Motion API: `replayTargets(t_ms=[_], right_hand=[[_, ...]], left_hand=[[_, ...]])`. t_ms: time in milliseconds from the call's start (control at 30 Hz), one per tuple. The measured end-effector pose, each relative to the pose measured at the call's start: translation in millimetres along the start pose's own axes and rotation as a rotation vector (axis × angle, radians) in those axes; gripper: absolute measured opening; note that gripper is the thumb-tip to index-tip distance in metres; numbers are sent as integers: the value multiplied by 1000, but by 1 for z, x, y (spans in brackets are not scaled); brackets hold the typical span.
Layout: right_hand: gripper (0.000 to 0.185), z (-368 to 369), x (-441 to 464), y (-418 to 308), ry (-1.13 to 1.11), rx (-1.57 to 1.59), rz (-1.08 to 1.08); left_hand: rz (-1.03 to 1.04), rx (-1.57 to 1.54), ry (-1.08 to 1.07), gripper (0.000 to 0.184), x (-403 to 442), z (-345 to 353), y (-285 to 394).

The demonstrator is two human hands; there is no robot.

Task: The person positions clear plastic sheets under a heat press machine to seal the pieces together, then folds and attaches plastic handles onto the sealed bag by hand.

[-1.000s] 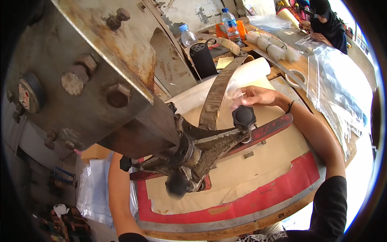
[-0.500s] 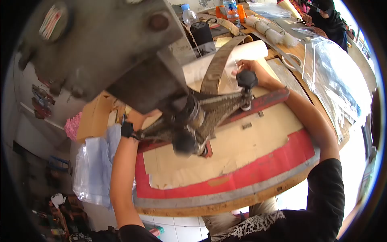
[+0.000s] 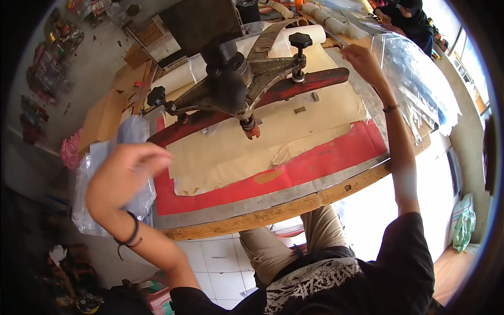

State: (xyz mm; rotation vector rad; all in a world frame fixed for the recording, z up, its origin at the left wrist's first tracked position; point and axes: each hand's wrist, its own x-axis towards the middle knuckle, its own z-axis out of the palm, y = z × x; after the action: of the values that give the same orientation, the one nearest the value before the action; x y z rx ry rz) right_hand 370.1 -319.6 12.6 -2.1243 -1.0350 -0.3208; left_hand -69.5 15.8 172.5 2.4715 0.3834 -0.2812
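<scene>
My left hand (image 3: 123, 176) is raised in front of the table's left side, slightly blurred, its fingers loosely bent and apart with nothing seen in them. Clear plastic bags (image 3: 86, 186) lie behind and below it. At the far right, my right hand (image 3: 363, 59) reaches past the end of the red metal bar (image 3: 320, 80); its fingers point down and their tips are hard to make out. The heavy press head (image 3: 231, 92) with black knobs (image 3: 301, 41) stands over tan sheets (image 3: 220, 157) on a red sheet (image 3: 315, 163).
Clear plastic sheeting (image 3: 415, 68) covers the right side of the table. White rolls (image 3: 315, 34) lie at the back. A cardboard box (image 3: 107, 115) stands at the left, near pink shredded material (image 3: 71, 152). Another person (image 3: 409, 18) is at the far right.
My left hand has come from behind the press head towards me and up. The right hand has moved off the far sheets to the right. The view has shifted, showing the press lower.
</scene>
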Motion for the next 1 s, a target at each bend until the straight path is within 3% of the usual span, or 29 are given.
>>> replayTargets(t_ms=[67,100,200,333,400,500,1000], right_hand=[[24,-31,-18,-34,-221,8,3],[23,-36,-28,-50,-200,4,-5],[21,-43,-62,-81,-201,-51,23],[20,-51,-65,-98,-501,-149,94],[31,-29,-68,-112,-616,-142,-150],[70,12,-86,-132,-612,-372,-337],[61,49,-83,-135,-535,-378,-320]], left_hand=[[192,174,-169,44,15,37,20],[316,283,-215,52,32,60,14],[244,334,-250,72,70,107,-8],[322,417,-103,89,93,122,-32],[259,424,20,94,97,127,-44],[199,567,82,96,102,138,-54],[272,556,249,105,112,151,-73]])
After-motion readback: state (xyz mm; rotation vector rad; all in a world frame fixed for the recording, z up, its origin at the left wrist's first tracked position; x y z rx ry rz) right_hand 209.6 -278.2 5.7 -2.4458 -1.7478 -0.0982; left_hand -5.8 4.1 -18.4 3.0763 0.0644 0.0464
